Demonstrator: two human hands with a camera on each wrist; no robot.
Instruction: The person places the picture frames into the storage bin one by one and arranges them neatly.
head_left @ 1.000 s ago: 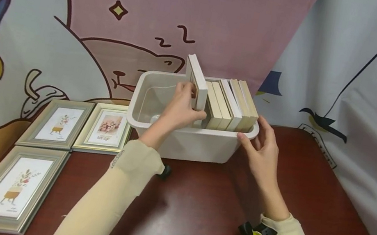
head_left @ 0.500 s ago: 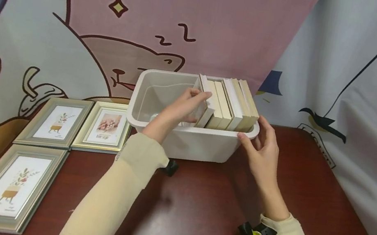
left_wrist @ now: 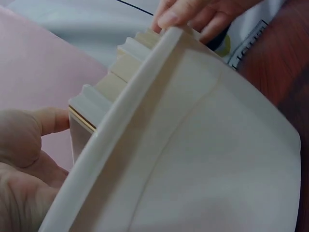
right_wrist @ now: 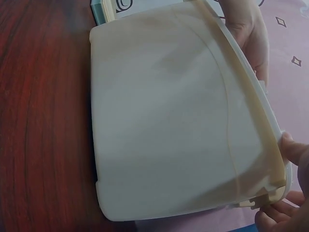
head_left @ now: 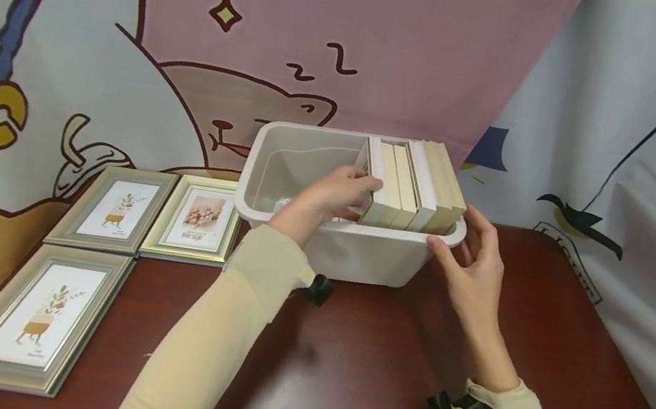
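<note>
A white plastic bin (head_left: 358,257) stands on the table. On its right side, several slim white and cream picture frames (head_left: 415,187) stand packed side by side, seen mostly edge-on. My left hand (head_left: 332,198) reaches over the near rim, its fingers against the face of the leftmost white-edged frame (head_left: 376,162). In the left wrist view a fingertip touches that frame near its top corner, and the other fingers of this hand (left_wrist: 24,164) are partly hidden by the bin wall. My right hand (head_left: 473,272) grips the bin's right corner, thumb on the near rim and fingers round the end.
Three picture frames lie face up on the dark red table (head_left: 363,384) at left: two silvery frames with plant prints (head_left: 122,206) (head_left: 45,313) and a cream one with a flower print (head_left: 202,219). A cartoon-printed curtain (head_left: 432,48) hangs right behind the bin.
The raised white-edged frame has gone down into the bin and against the others on the right. My left hand has moved with it; the right hand stays on the corner.
</note>
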